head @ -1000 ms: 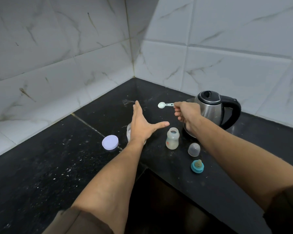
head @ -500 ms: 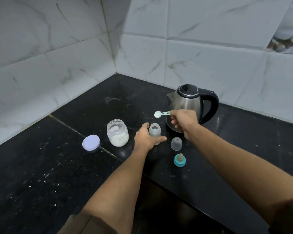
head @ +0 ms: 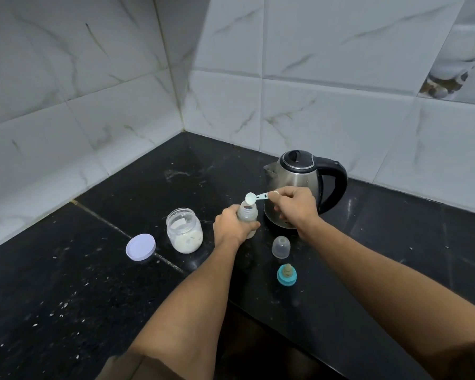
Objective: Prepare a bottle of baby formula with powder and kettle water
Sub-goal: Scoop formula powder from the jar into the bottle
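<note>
— Now, what do we have at this kitchen corner?

— We see a person's left hand [head: 232, 227] wrapped around an open baby bottle [head: 248, 215]. The fingers curl about its body, and the bottle stands upright on the black counter [head: 66, 297].

— And the other hand?

— We find the right hand [head: 294, 207] just right of that grip, pinching the handle of a small pale scoop [head: 254, 198] between thumb and fingers. The scoop's bowl hangs directly above the bottle's mouth. We cannot tell whether it holds powder.

— What do we note around the grip?

— Behind the right hand stands a steel kettle [head: 299, 185] with a black handle, its black lid closed. Left of the gripped bottle, near but apart from it, we see an open glass jar [head: 184, 230] partly filled with white powder. Farther left, its pale lilac lid [head: 140, 247] lies flat on the counter. On our side of the grip stands a clear dome cap [head: 281, 246]. Closer to us again sits a teal ring [head: 286, 275], its teat pointing up. White marble-look tiles [head: 327, 119] rise beyond it all.
</note>
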